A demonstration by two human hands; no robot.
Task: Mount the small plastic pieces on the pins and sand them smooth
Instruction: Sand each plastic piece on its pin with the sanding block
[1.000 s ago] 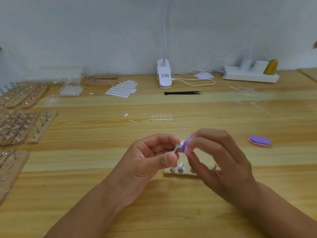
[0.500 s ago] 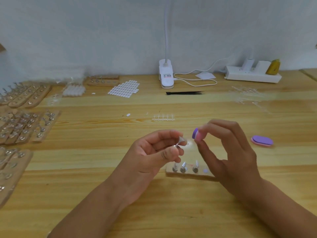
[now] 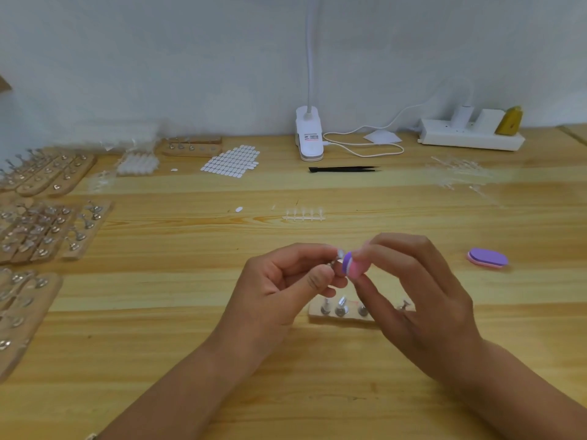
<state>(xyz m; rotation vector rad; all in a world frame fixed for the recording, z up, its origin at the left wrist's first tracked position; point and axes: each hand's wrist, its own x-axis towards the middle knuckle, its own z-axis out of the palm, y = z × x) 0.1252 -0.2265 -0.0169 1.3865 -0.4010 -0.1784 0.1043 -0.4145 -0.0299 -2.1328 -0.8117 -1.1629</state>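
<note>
My left hand (image 3: 282, 282) pinches a small metal pin (image 3: 336, 259) topped with a clear plastic piece. My right hand (image 3: 416, 290) pinches a purple and pink sanding block (image 3: 352, 265), whose purple face touches the piece on the pin. Just below both hands lies a small wooden holder (image 3: 341, 314) with several metal pins standing in it; my right hand hides part of it. A strip of clear plastic pieces (image 3: 304, 215) lies on the table beyond my hands.
A second purple sanding block (image 3: 487, 258) lies at the right. Wooden holders full of pins (image 3: 47, 228) fill the left side. Further back are a sheet of white stickers (image 3: 232, 161), black tweezers (image 3: 344, 169), a clip lamp (image 3: 309, 134), a power strip (image 3: 471, 138) and loose clear sprues (image 3: 460, 171).
Half a second ago the sanding block was lifted away to the right of the pin; my right hand has brought it back against the plastic piece. My left hand has barely moved.
</note>
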